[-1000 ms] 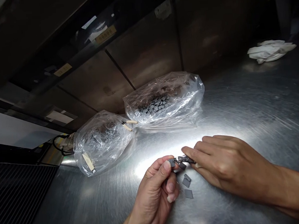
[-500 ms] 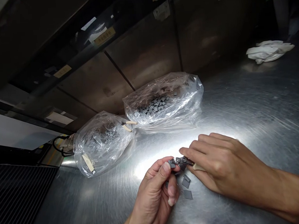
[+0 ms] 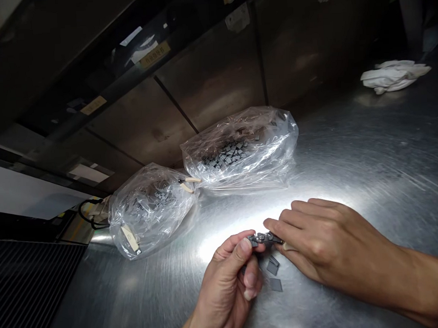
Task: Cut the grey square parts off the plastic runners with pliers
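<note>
Above a brushed-steel surface [image 3: 369, 166], the left hand [image 3: 225, 286] and right hand [image 3: 329, 241] gripped a small metal clip [image 3: 267, 238] between their fingers [image 3: 280, 220], a gray tile [image 3: 253, 239] at its end; a slip could drop it onto the loose gray tiles [image 3: 273, 267] just below.

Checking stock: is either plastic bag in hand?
No, both clear plastic bags lie on the steel table, beyond the left hand and right hand.
</note>
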Demonstrator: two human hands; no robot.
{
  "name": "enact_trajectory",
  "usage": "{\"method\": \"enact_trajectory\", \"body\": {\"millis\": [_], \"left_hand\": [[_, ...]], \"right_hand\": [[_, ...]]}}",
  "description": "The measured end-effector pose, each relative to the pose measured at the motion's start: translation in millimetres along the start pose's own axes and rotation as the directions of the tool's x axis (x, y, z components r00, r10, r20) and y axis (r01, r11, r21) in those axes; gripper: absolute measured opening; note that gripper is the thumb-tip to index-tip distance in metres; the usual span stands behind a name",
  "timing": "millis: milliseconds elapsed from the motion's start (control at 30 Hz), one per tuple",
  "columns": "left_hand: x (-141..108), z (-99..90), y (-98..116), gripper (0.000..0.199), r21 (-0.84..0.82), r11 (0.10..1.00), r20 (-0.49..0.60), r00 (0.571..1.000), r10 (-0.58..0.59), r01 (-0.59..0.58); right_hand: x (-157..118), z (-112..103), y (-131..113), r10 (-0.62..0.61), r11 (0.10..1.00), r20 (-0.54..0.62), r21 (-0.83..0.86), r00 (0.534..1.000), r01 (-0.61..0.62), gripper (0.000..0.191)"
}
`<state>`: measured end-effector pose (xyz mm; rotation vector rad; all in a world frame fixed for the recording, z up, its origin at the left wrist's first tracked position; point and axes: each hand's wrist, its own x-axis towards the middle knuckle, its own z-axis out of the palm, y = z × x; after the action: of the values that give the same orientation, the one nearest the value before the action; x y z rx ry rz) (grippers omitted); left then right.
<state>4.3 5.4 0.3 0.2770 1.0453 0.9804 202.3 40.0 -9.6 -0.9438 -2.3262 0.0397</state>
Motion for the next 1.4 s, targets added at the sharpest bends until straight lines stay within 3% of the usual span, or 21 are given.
{"method": "enact_trajectory", "body": {"millis": [367,700,1400], "left_hand": [[0.5,1.0,0.8,0.030,0.005,1.000,-0.002,1.000,0.002,-0.002],[0.8,0.3,1.7,0.032,-0.030,1.000,-0.015,1.000,-0.007,0.006],[2.7,-5.3,-1.5,0.033,-0.041,0.998,-0.028,0.999,-0.040,0.039]], "right_hand": [[0.3,-2.8,1.4,-0.004,1.000,0.026,-0.002,1.000,0.004,0.015],[-1.1,-0.8,3.8,0.078,0.995,0.035,0.058,0.996,-0.080,0.013],[1.3,-1.4,-1.4,0.011,0.999,-0.015,0.040,1.000,-0.011,0.014]]}}
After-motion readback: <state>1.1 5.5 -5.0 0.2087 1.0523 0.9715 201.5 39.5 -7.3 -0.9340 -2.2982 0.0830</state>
